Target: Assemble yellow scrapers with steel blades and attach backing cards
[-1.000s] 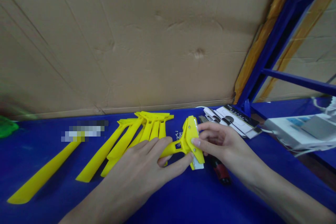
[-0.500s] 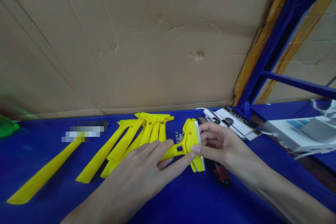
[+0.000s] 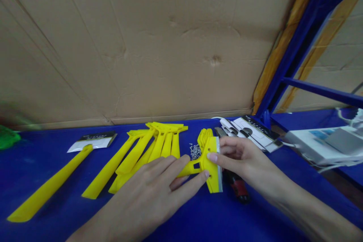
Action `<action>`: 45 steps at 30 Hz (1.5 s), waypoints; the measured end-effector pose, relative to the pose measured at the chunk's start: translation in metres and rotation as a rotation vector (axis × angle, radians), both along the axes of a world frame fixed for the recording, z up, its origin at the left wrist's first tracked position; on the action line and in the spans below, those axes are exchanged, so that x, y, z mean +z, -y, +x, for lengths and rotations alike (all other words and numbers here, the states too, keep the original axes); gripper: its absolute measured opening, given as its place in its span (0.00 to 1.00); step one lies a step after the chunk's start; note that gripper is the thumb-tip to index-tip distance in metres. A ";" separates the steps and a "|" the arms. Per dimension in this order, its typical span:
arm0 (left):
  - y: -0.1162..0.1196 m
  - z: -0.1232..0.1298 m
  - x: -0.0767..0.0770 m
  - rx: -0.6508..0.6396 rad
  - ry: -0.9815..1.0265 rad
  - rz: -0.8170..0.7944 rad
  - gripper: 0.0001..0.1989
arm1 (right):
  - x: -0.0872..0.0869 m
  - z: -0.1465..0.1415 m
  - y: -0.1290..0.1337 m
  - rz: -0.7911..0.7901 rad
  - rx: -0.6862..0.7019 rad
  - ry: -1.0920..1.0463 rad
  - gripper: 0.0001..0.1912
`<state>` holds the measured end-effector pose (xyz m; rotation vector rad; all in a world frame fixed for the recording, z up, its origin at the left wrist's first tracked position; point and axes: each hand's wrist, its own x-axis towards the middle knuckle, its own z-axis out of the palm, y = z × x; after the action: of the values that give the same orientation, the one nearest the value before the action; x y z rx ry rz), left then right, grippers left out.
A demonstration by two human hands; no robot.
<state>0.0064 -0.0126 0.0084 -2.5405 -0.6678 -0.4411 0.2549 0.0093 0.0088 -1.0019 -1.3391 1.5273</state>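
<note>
A yellow scraper (image 3: pixel 214 174) is near the middle of the frame, a bit low and to the right. It is up in the person's 2 hands. Its wide head is on the right side, with 2 small dark dots on it and a shiny strip along its right edge. Its neck has a square gap.

The left hand (image 3: pixel 155 189), at the bottom middle, is wrapped around the yellow handle, and its thumb tip touches the head by the lower dot. The right hand (image 3: pixel 241 159), right of the middle, is pinching the head. Its thumb presses on the front, and its other fingers are bent at the right edge. I cannot tell just where those fingertips touch.

Just above the scraper's neck is a little heap of metal bits (image 3: pixel 194 152). Some small yellow pieces (image 3: pixel 204 136) stick up behind the head. A red and black tool (image 3: pixel 239 189) lies partly hidden under the right hand.

Left of the middle, a bunch of yellow handles (image 3: pixel 136 155) lies in a pile on the blue table (image 3: pixel 198 223). Farther left, 1 more yellow handle (image 3: pixel 51 187) has its top end over a black and white card (image 3: pixel 95 140). More black and white cards (image 3: pixel 249 132) lie right of the middle, above the right hand. A white box (image 3: pixel 323 147) with a cord sits at the right edge.
</note>
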 end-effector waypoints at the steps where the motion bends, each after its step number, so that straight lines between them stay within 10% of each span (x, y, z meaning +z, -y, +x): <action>1: 0.000 0.000 -0.002 -0.004 0.015 -0.003 0.25 | 0.000 0.000 0.000 0.000 -0.003 0.007 0.17; 26: -0.026 -0.025 0.029 0.124 -0.147 -0.141 0.39 | 0.001 -0.019 -0.037 0.021 -0.064 0.059 0.21; 35: -0.027 -0.050 0.018 0.183 -0.140 -0.184 0.36 | -0.014 -0.011 -0.032 0.805 -0.006 0.923 0.07; 45: -0.026 -0.059 0.016 0.194 -0.161 -0.225 0.37 | -0.019 -0.017 -0.029 0.898 0.106 1.101 0.09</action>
<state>-0.0524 0.0135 0.0246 -2.6484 -0.9372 -0.0977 0.2377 0.0383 -0.0102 -1.1564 -2.5080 0.1692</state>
